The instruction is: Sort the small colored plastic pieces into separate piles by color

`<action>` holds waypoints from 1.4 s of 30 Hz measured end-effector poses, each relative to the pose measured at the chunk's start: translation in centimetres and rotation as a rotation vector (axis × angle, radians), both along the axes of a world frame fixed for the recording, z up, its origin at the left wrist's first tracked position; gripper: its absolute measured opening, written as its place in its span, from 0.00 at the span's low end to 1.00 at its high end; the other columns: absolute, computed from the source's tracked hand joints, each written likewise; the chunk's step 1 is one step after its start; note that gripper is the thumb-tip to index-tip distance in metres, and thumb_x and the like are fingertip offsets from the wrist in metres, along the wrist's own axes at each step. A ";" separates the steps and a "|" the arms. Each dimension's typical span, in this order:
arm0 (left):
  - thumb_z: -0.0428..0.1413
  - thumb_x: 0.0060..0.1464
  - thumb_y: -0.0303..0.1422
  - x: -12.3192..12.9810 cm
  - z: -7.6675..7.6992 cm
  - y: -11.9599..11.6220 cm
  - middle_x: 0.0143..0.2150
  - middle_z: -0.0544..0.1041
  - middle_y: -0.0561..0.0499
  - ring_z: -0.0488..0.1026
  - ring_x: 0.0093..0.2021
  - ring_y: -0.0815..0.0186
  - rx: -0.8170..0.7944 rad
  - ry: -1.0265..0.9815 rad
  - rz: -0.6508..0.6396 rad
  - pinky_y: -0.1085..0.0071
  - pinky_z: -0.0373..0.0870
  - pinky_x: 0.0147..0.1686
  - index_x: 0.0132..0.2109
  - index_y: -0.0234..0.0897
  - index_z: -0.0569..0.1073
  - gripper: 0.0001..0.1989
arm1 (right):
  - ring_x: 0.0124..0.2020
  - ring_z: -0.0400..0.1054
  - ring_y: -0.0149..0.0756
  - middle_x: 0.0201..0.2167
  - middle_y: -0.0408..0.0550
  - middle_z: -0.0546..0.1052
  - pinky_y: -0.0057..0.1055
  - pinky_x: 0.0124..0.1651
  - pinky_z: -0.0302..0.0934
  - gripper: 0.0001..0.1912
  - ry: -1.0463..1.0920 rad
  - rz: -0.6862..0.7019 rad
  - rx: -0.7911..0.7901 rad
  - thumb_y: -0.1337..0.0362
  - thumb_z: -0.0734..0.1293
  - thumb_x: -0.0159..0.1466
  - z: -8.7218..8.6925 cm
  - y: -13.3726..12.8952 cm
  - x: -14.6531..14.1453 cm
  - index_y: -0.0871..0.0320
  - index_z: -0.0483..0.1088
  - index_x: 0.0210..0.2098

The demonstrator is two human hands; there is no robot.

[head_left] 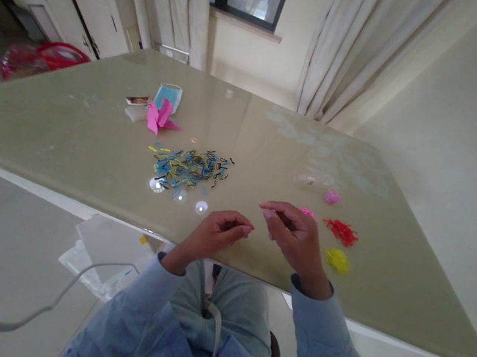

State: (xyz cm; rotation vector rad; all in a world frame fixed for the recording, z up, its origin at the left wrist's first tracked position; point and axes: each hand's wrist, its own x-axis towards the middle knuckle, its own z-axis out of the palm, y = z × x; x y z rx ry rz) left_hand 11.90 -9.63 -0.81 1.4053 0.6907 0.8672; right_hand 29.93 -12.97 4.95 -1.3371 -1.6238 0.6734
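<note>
Over the table's front edge, my left hand (223, 232) has its fingers curled, thumb and fingertips pressed together. Close by on its right, my right hand (295, 234) is pinched in the same way, slightly higher. Anything between either set of fingertips is too small to make out. To the left lies a mixed pile of small rubber bands (190, 167) in black, blue and yellow. Right of my right hand are a red heap (343, 232) and a yellow heap (337, 260) of similar little pieces. A pink heap (307, 212) is partly hidden behind that hand.
Farther back on the glossy table (262, 146) sit a folded pink paper shape (161, 117), a blue face mask (169, 95) and a small clear bag (136, 113). Another pink clump (332, 196) lies at right, beside a clear plastic piece (310, 181). A grey cable (48, 305) hangs at lower left.
</note>
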 end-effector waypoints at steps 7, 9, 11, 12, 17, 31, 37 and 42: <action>0.62 0.53 0.43 0.1 -0.6 0.1 0.27 0.75 0.51 0.64 0.25 0.72 -0.103 -0.113 -0.087 0.75 0.58 0.25 0.35 0.32 0.78 0.16 | 0.24 0.61 0.26 0.25 0.42 0.75 0.24 0.31 0.53 0.13 -0.441 0.483 -0.073 0.65 0.65 0.65 0.8 8.9 -5.9 0.61 0.79 0.46; 0.63 0.52 0.44 0.1 -0.6 0.2 0.26 0.74 0.52 0.63 0.25 0.72 -0.121 -0.125 -0.109 0.74 0.57 0.26 0.34 0.32 0.78 0.17 | 0.26 0.63 0.28 0.27 0.43 0.77 0.26 0.33 0.52 0.14 -0.596 0.558 -0.048 0.66 0.66 0.64 0.3 10.6 -7.6 0.60 0.79 0.47; 0.63 0.51 0.46 0.1 -0.6 0.3 0.26 0.74 0.52 0.63 0.25 0.72 -0.124 -0.146 -0.109 0.74 0.58 0.26 0.33 0.32 0.78 0.18 | 0.29 0.66 0.31 0.31 0.45 0.80 0.27 0.34 0.51 0.13 -0.740 0.607 -0.017 0.65 0.66 0.63 -0.3 11.8 -9.1 0.58 0.79 0.46; 0.63 0.51 0.47 0.1 -0.7 0.3 0.26 0.73 0.52 0.63 0.25 0.72 -0.124 -0.153 -0.099 0.74 0.58 0.26 0.32 0.33 0.77 0.18 | 0.31 0.67 0.32 0.33 0.47 0.81 0.28 0.34 0.51 0.13 -0.803 0.619 -0.011 0.64 0.66 0.64 -0.6 12.3 -9.6 0.58 0.80 0.45; 0.62 0.52 0.45 0.2 -0.9 0.5 0.24 0.69 0.54 0.60 0.24 0.73 -0.110 -0.152 -0.051 0.74 0.54 0.24 0.32 0.33 0.75 0.17 | 0.34 0.70 0.35 0.35 0.46 0.82 0.29 0.34 0.50 0.13 -0.932 0.527 -0.032 0.61 0.64 0.65 -1.5 13.6 -10.4 0.54 0.79 0.43; 0.61 0.53 0.47 0.0 -1.0 0.5 0.25 0.69 0.54 0.61 0.25 0.72 -0.140 -0.156 -0.075 0.74 0.55 0.26 0.31 0.32 0.75 0.19 | 0.32 0.68 0.34 0.34 0.46 0.81 0.30 0.34 0.47 0.14 -0.938 0.386 0.034 0.61 0.60 0.67 -2.7 13.9 -10.3 0.54 0.78 0.39; 0.62 0.53 0.46 0.1 -0.9 0.4 0.25 0.70 0.54 0.61 0.25 0.72 -0.149 -0.160 -0.088 0.74 0.55 0.26 0.32 0.32 0.75 0.19 | 0.31 0.70 0.36 0.34 0.47 0.82 0.31 0.33 0.47 0.17 -0.982 0.289 0.088 0.58 0.58 0.70 -2.1 13.5 -10.2 0.54 0.78 0.42; 0.62 0.53 0.46 0.1 -0.9 0.4 0.25 0.70 0.54 0.61 0.26 0.72 -0.159 -0.178 -0.093 0.74 0.56 0.26 0.32 0.32 0.76 0.18 | 0.32 0.71 0.37 0.36 0.48 0.82 0.31 0.32 0.46 0.18 -1.065 0.291 0.142 0.58 0.56 0.71 -1.6 13.3 -10.1 0.53 0.77 0.42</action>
